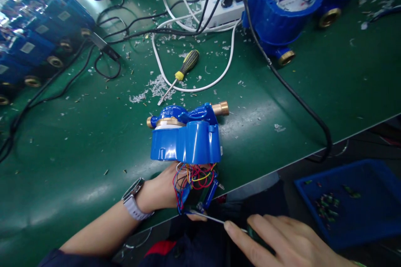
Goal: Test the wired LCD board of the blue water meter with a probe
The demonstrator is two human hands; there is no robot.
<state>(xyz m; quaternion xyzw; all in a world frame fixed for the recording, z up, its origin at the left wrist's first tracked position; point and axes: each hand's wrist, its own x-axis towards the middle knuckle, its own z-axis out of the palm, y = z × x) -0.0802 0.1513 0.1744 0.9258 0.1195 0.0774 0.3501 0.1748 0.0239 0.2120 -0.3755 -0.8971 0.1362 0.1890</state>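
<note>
A blue water meter [186, 144] with brass threaded ends lies on its side near the table's front edge. From its open housing hang thin coloured wires [199, 177], a circuit board [203, 194] and a blue cylindrical part [211, 193]. My left hand [166, 187] reaches behind the wires and closes around the circuit board, its fingers partly hidden. In my right hand [282, 240] is a slim screwdriver [216, 219] with a dark handle mostly covered by the fingers. Its thin shaft points left, the tip by the board's lower end and a left fingertip.
A yellow-black screwdriver [188, 63] lies among white plastic scraps [158, 86]. Cables and a white power strip [224, 11] cross the back. More blue meters stand left [34, 37] and right [278, 16]. A blue tray [369, 225] with small parts sits below, right.
</note>
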